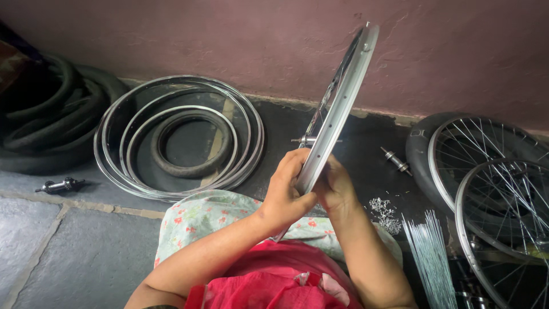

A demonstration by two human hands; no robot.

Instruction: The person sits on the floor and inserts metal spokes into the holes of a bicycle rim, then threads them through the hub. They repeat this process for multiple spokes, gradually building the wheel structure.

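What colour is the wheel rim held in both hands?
Silver metal; the wheel rim shows best in the head view, gripped by both hands.

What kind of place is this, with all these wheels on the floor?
Probably a small bicycle repair workshop: bare rims stacked on the stone floor, loose spokes, spoked wheels by the wall, and both hands holding a rim.

Rim [337, 109] held edge-on: bright metal, smooth, satin-glossy; stacked bare rims [177, 137] on floor: polished metal, shiny; small tyre [191, 143] inside them and heaped tyres [51, 120]: black rubber, matt. Loose spokes [429, 257]: thin bright wire, glinting; hub [396, 160] and pile of nipples [384, 213]: shiny metal. Floor [74, 252]: grey stone slabs, matt, slightly rough; wall [229, 40]: rough mauve plaster; lap cloth [200, 217]: soft floral fabric; red garment [269, 274]: sheer matt cloth.
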